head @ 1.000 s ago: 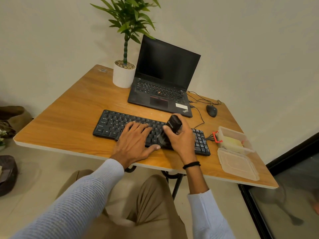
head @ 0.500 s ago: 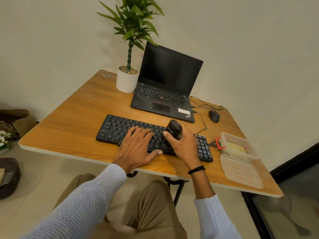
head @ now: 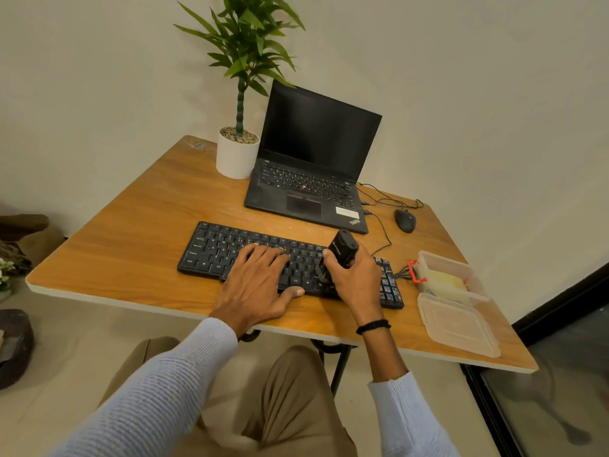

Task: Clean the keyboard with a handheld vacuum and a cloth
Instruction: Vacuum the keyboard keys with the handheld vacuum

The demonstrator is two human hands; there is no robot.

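A black keyboard (head: 217, 250) lies across the front of the wooden table (head: 131, 232). My left hand (head: 255, 285) rests flat on its middle keys with the fingers spread. My right hand (head: 354, 280) grips a small black handheld vacuum (head: 342, 249), tilted with its nozzle down on the keys right of centre. A yellow cloth (head: 448, 283) lies in a clear plastic box (head: 441, 260) at the table's right side.
An open black laptop (head: 313, 179) stands behind the keyboard, with a potted plant (head: 237, 153) to its left. A black mouse (head: 405, 220) and cables lie at the back right. The box's lid (head: 458, 324) lies near the front right edge.
My right hand has slid the vacuum slightly to the right along the keys. The left hand stays on the keyboard. My head has tilted, so the table sits lower in view.
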